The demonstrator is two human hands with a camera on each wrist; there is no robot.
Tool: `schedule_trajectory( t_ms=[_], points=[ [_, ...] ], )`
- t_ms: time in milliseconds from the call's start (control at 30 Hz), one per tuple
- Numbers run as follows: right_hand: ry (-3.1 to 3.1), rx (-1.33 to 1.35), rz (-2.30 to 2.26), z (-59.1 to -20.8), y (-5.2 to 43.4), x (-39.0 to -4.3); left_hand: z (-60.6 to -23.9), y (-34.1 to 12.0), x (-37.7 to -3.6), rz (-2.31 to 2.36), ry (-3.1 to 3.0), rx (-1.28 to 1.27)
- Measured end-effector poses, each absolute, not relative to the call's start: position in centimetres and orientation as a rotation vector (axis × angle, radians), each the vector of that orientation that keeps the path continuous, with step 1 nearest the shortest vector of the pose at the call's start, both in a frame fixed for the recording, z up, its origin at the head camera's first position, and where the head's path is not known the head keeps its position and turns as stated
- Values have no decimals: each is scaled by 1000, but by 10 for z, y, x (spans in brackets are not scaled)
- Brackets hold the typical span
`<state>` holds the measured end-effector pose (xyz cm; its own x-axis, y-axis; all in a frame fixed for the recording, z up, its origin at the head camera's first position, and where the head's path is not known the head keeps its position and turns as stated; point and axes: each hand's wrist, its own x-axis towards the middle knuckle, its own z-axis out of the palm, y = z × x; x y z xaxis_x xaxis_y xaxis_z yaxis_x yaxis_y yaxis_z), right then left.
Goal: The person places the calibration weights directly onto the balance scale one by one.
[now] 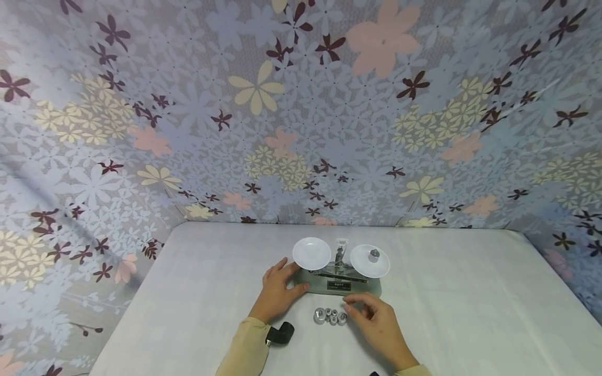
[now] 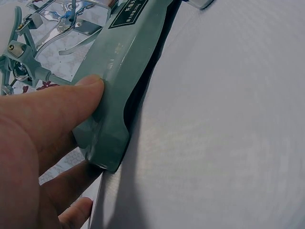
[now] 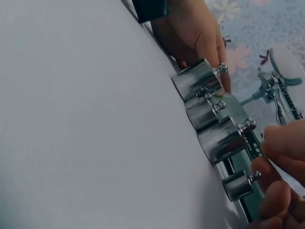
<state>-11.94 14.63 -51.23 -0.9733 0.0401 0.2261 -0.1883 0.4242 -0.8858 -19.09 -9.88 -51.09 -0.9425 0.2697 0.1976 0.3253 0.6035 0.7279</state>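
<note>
From the head view, the left hand (image 1: 277, 291) rests against the near-left end of the balance scale (image 1: 339, 279), fingers loosely spread over its base and thumb along the front, so it braces rather than grips; the right hand (image 1: 376, 321) hovers just right of the row of metal weights (image 1: 330, 316), fingers curled inward with nothing plainly between them. One weight on the right pan (image 1: 373, 255) sits beyond the right hand, while the left pan (image 1: 312, 253) just past the left hand is bare. The likely slip is a curled finger knocking the neighbouring weights, which stand touching one another, so they roll over the desk (image 1: 470, 303). A dark object (image 1: 281, 333) lies by the left sleeve, well apart from the work. In the left wrist view, the thumb (image 2: 71, 98) presses flat on the green base (image 2: 126, 62), other fingers below its corner — a harder push might shift the scale and swing the beam. In the right wrist view, the small knobbed weight (image 3: 238, 185) stands nearest the fingertips (image 3: 281, 143), touching or just beside them; I cannot tell whether it is pinched. Its larger neighbour (image 3: 223, 139) crowds it closely — little room for fingers.
</note>
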Motion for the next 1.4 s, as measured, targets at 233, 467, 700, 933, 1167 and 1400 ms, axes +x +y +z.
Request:
schedule_trajectory(
  t_ms=[233, 467, 700, 933, 1167, 1400],
  points=[
    [-2488, 192, 1573, -513, 148, -119, -511, -98, -191, -1261, -2768, -496],
    [-2490, 211, 1577, -515, 148, -119, -511, -99, -191, -1259, -2774, -495],
    [-2503, 228, 1511, -515, 148, -120, -512, -99, -192, -1255, -2767, -492],
    [-2581, 151, 1450, -513, 151, -120, -512, -98, -191, -1271, -2762, -500],
    [-2590, 101, 1455, -512, 153, -122, -510, -99, -191, -1250, -2753, -520],
    [-2629, -3, 1457, -512, 154, -124, -509, -99, -190, -1251, -2753, -525]
  ],
)
